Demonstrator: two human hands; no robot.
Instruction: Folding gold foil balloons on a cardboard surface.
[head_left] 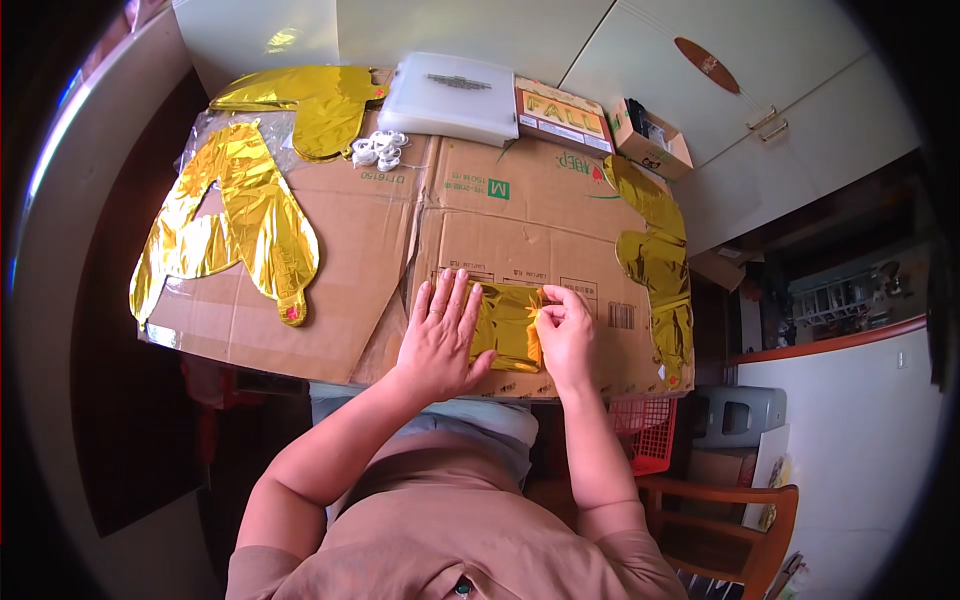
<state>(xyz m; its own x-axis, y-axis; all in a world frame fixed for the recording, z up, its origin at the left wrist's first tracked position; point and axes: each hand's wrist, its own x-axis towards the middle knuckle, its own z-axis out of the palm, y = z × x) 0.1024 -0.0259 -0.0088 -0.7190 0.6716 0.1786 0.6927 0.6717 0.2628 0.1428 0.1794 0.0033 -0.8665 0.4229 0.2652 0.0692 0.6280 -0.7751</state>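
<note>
A folded piece of shiny gold foil, apparently a flat foil balloon, lies near the front edge of the cardboard-covered table. My left hand rests flat along its left side, fingers stretched out. At its right edge my right hand is closed in a pinch on the crinkled foil. To the left lies a flat gold A-shaped foil balloon. Another gold foil balloon is at the back left. A curved gold foil balloon lies along the right edge.
Brown flattened cardboard covers the table. Along the back stand a translucent plastic case, a printed box and a small open carton. White string coils lie near the case. A wooden chair and red basket are lower right.
</note>
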